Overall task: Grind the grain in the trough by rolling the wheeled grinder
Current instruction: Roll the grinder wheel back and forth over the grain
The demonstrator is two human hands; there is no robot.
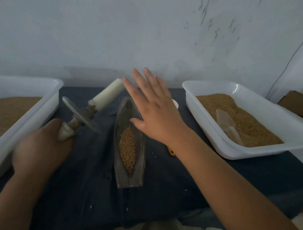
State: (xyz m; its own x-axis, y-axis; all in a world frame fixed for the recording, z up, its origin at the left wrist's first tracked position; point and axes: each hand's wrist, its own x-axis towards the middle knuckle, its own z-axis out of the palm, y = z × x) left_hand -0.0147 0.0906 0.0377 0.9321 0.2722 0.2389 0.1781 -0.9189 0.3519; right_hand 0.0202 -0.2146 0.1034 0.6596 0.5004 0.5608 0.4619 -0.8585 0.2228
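Clamps left grip (pixel 41 149) on white-handled metal wheeled grinder (pixel 82 115), tilted above dark-clothed desk (pixel 87 172). Spreads right grip (pixel 154 113), fingers apart, over clear boat-shaped trough (pixel 128 180) of brown grain (pixel 127 148). Flanked by left white plastic tub (pixel 50 97) and right white plastic tub (pixel 215 139).

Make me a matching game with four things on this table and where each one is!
Things:
1. wheeled grinder
2. grain
3. scoop
4. right hand

Places:
A. lying in the right tub
B. held by one handle in the left hand, off to the left of the trough
C. open, fingers spread, above the trough's far end
D. heaped inside the trough

Pairs: 1-B, 2-D, 3-A, 4-C
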